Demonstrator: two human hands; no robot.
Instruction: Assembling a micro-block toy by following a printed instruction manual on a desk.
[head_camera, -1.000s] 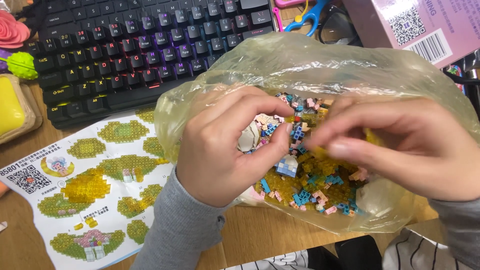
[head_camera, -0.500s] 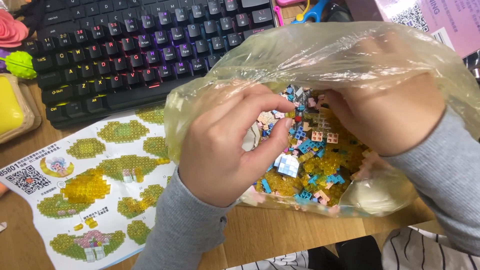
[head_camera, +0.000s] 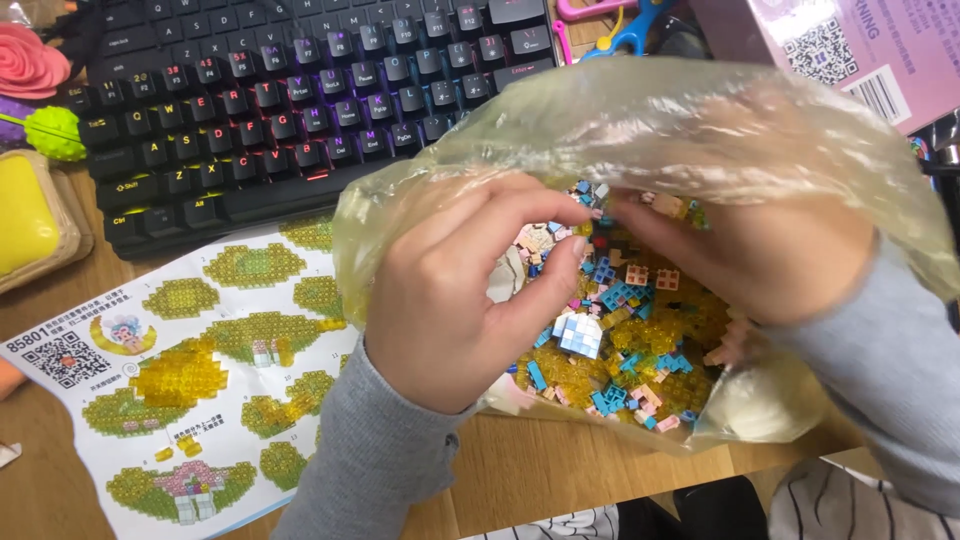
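My left hand (head_camera: 450, 290) pinches the clear plastic bag (head_camera: 700, 130) open so my right hand (head_camera: 770, 260), inside, can pick among tiny building bricks (head_camera: 620, 330); its grip I cannot tell.

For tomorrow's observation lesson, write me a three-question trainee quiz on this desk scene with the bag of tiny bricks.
1. True or false: the right hand is inside the clear plastic bag.
2. Which lies beside the left hand? A) instruction sheet B) mug C) phone
3. Fill in: behind the bag sits a black ____.

Key: 1 true; 2 A; 3 keyboard.
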